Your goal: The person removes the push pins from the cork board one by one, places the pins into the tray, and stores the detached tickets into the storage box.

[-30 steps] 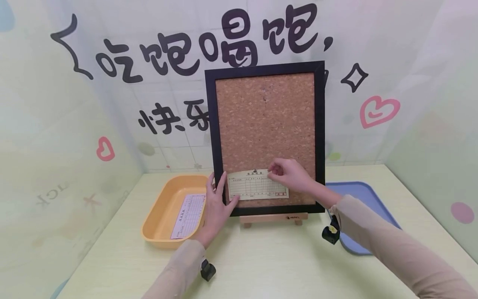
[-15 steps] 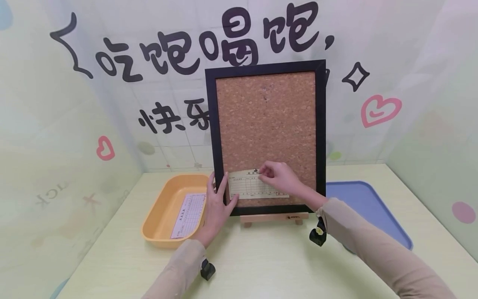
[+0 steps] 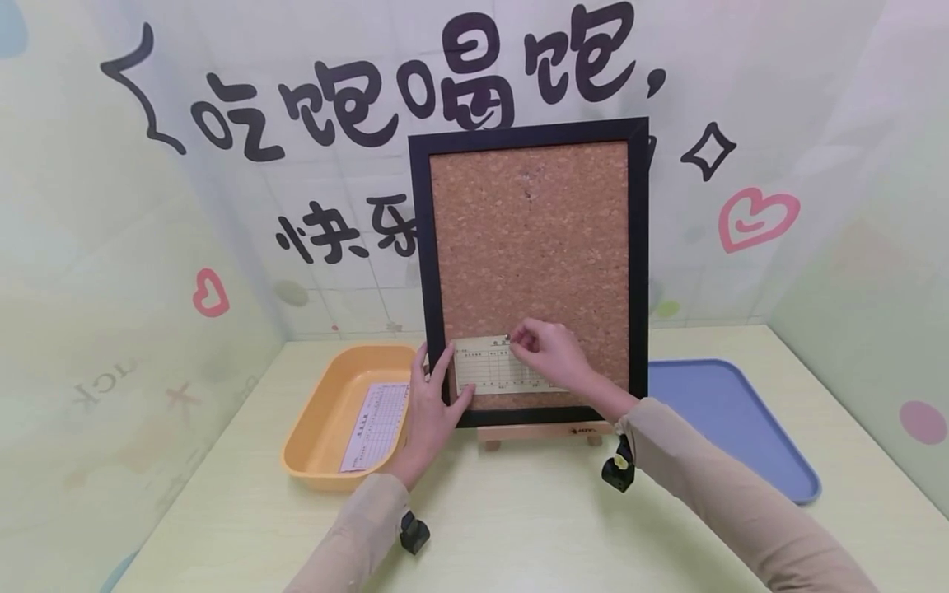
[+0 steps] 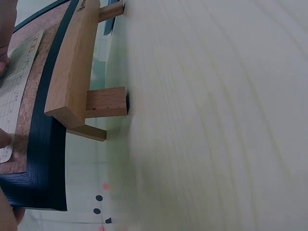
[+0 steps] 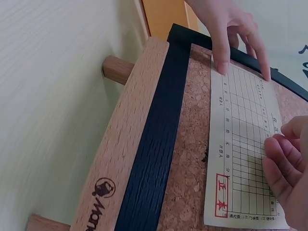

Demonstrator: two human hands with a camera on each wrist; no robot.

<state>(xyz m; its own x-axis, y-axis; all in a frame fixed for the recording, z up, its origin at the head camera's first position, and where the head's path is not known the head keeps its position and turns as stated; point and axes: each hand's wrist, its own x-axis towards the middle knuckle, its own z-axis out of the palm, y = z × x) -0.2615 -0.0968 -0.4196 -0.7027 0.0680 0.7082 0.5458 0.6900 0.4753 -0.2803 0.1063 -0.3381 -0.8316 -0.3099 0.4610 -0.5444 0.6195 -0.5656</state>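
Note:
A framed cork board [image 3: 530,239] leans upright on a small wooden stand [image 3: 544,432]. Across its lower left lies a cream receipt slip [image 3: 478,368], printed with a grid and a red stamp. A small dark pushpin [image 3: 507,337] is at the slip's top edge. My right hand [image 3: 552,354] has thumb and forefinger drawn together right at the pin; in the right wrist view those fingers [image 5: 284,159] hide it. My left hand [image 3: 432,408] grips the board's lower left edge, thumb and forefinger on the slip [image 5: 240,144], other fingers behind the frame [image 5: 156,134].
At the left stands a yellow tray [image 3: 307,436] with printed slips [image 3: 374,428] inside. A blue tray [image 3: 741,420] lies at the right, partly behind my right forearm. The pale tabletop [image 3: 519,519] runs in front of the stand; a printed wall stands close behind.
My right hand has shifted left along the slip's upper edge, from right of the pushpin to right at it. The left hand has stayed on the board and slip.

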